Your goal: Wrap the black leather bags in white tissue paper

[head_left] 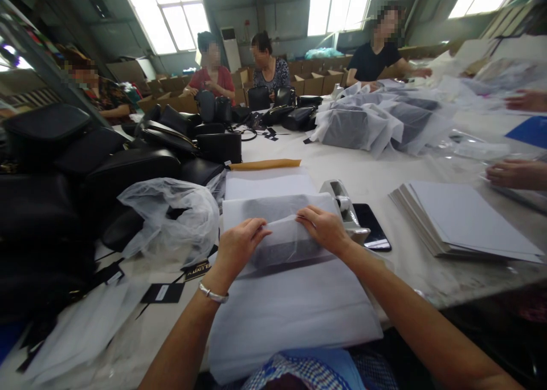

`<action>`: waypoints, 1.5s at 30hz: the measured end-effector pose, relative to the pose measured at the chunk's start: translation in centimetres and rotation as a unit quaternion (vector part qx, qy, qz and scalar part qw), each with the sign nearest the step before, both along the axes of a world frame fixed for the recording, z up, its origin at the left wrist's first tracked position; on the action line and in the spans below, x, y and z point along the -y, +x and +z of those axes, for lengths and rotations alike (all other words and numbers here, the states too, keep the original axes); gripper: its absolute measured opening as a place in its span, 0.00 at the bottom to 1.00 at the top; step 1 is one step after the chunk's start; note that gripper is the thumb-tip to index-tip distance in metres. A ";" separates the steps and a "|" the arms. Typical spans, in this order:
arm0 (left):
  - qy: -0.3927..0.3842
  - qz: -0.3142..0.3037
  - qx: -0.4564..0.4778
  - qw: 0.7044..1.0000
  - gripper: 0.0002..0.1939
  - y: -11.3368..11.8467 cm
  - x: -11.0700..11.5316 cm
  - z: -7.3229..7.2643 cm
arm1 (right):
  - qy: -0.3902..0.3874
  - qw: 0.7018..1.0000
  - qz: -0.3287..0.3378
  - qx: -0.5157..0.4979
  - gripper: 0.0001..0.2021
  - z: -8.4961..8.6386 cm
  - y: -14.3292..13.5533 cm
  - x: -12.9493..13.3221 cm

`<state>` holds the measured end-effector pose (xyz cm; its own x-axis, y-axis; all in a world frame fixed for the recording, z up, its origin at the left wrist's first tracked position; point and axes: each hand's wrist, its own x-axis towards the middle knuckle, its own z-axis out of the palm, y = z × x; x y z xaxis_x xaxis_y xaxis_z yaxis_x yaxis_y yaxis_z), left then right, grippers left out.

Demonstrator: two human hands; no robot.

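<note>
Thin white wrapping paper (294,310) lies in front of me, folded over a dark, flat-looking item whose kind I cannot make out through the sheet. My left hand (241,242) pinches the paper's folded edge on the left, with a silver bracelet at the wrist. A short way to the right, my right hand (322,227) grips the same edge between thumb and fingers. Right beside that hand stands a grey tape dispenser (333,193). A dark phone (371,227) lies just past it.
Black handbags (132,167) are heaped at the left, near a crumpled clear plastic bag (171,219) and black tags (162,293). Grey-white boards (465,213) are stacked on the right. Wrapped bags (346,128) lie farther back. Several people sit around the table; a co-worker's hands (517,173) reach in at right.
</note>
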<state>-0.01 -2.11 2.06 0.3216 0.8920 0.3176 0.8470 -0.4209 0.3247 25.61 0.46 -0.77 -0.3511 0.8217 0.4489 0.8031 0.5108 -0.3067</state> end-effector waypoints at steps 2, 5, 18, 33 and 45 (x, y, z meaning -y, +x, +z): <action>-0.046 -0.003 -0.017 0.999 0.14 -0.7 0.6 0.6 | -0.006 1.000 0.004 0.002 0.08 -0.2 0.1 0.0; -0.098 -0.009 -0.033 0.995 0.11 -1.6 1.8 1.4 | -0.012 1.000 0.006 -0.012 0.08 -0.5 0.2 0.0; -0.024 -0.100 -0.052 0.993 0.07 -1.1 3.6 2.0 | -0.016 0.999 -0.003 -0.032 0.13 -0.4 0.9 1.0; -0.089 -0.007 0.025 0.996 0.11 -2.5 1.2 0.8 | -0.004 0.998 -0.067 -0.016 0.13 -0.1 0.4 0.3; -0.031 0.030 -0.013 0.999 0.13 -2.0 1.2 -0.1 | 0.024 0.997 -0.050 -0.050 0.11 -1.3 -0.1 0.4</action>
<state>-1.99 -3.29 2.00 0.2743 0.9274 0.2543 0.8783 -0.3493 0.3265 25.50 0.02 -2.07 -0.2193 0.8276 0.5168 0.8176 0.4449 -0.3655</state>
